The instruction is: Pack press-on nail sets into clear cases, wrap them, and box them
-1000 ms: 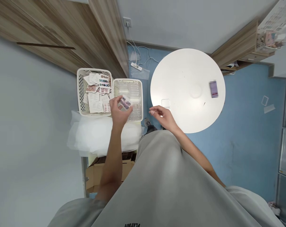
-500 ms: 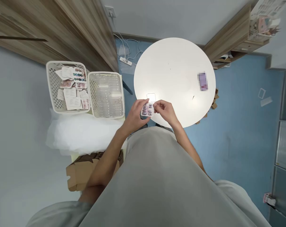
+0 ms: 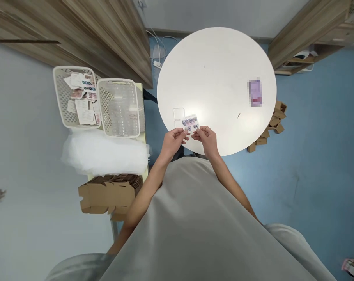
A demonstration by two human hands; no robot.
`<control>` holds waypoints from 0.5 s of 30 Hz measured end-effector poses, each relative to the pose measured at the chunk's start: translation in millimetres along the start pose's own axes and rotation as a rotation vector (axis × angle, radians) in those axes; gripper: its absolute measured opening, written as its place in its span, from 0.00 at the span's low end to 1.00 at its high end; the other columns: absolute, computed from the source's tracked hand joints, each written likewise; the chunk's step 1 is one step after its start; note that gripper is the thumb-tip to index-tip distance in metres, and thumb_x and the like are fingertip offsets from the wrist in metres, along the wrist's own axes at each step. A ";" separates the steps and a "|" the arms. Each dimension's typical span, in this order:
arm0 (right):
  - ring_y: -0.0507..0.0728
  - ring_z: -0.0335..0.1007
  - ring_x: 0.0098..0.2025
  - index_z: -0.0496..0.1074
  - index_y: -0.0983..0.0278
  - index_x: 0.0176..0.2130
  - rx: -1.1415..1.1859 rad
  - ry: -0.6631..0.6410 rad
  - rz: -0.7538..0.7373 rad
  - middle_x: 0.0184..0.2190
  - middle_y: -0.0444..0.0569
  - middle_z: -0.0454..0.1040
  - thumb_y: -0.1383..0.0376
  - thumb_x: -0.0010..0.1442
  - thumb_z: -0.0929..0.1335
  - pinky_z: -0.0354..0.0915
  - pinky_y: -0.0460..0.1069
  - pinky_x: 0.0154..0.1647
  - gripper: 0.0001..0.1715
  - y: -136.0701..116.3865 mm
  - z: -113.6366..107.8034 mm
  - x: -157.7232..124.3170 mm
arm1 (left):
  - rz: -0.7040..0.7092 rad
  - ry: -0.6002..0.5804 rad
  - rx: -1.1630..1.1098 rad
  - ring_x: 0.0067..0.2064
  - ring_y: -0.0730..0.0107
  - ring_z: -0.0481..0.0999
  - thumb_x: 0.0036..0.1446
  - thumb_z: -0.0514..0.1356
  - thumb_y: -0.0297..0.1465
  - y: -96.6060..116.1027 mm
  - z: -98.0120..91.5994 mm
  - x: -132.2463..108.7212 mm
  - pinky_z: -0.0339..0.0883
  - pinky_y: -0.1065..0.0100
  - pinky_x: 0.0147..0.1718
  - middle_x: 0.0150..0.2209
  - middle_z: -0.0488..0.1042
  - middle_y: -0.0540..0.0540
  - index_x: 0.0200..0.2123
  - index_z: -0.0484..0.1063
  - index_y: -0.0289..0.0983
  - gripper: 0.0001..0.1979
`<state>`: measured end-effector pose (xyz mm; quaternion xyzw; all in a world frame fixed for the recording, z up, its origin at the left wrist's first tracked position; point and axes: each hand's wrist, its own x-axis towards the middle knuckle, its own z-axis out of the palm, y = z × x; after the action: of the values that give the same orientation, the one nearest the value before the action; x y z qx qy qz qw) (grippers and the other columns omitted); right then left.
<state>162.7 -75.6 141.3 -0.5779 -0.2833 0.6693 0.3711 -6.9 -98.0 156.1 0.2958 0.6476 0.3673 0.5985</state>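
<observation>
A white card of press-on nails (image 3: 190, 121), with purple-blue nails in two rows, is held just over the near edge of the round table. My left hand (image 3: 173, 142) pinches its lower left corner between thumb and fingers. At the lower right corner, my right hand (image 3: 206, 139) grips it the same way. The card is slightly tilted, its nails facing up. Behind it on the table lies a clear plastic case (image 3: 178, 113) with a pale rim, partly hidden by the card and my left fingers.
The white round table (image 3: 215, 78) bears a blurred purple item (image 3: 255, 92) at right. To the left stand a basket of nail cards (image 3: 55, 97) and a basket of clear cases (image 3: 138, 113). Nearer are white plastic bags (image 3: 107, 152) and folded cardboard boxes (image 3: 107, 197). More cardboard (image 3: 278, 115) lies beyond the table's right edge.
The nail card has moved right and forward, tilting as it went. My left hand has shifted from its left side to the lower corner; my right hand now grips the lower right corner. The view has shifted.
</observation>
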 end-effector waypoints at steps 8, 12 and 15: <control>0.57 0.83 0.38 0.73 0.58 0.38 -0.091 -0.109 0.000 0.36 0.46 0.83 0.44 0.62 0.78 0.79 0.53 0.44 0.23 1.4 -22.1 4.6 | 0.058 0.086 0.034 0.38 0.62 0.84 0.59 0.72 0.58 -8.1 20.1 7.7 0.78 0.64 0.36 0.38 0.85 0.42 0.40 0.81 0.38 0.27; 0.57 0.84 0.39 0.75 0.58 0.41 -0.135 -0.138 -0.005 0.38 0.45 0.83 0.44 0.61 0.78 0.79 0.52 0.43 0.23 3.0 -25.0 9.7 | 0.114 0.070 0.081 0.39 0.61 0.85 0.59 0.71 0.59 -13.4 26.1 1.8 0.78 0.64 0.36 0.38 0.85 0.43 0.40 0.81 0.39 0.28; 0.57 0.84 0.39 0.75 0.58 0.41 -0.153 -0.123 -0.010 0.37 0.45 0.83 0.45 0.62 0.77 0.79 0.52 0.42 0.22 7.9 -24.1 13.2 | 0.160 0.070 0.127 0.40 0.61 0.85 0.62 0.69 0.58 -18.5 29.4 -3.7 0.79 0.63 0.39 0.39 0.85 0.44 0.41 0.80 0.40 0.26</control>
<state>184.4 -70.4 123.4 -0.5608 -0.3587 0.6782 0.3111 23.7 -107.8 142.4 0.3708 0.6644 0.3823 0.5244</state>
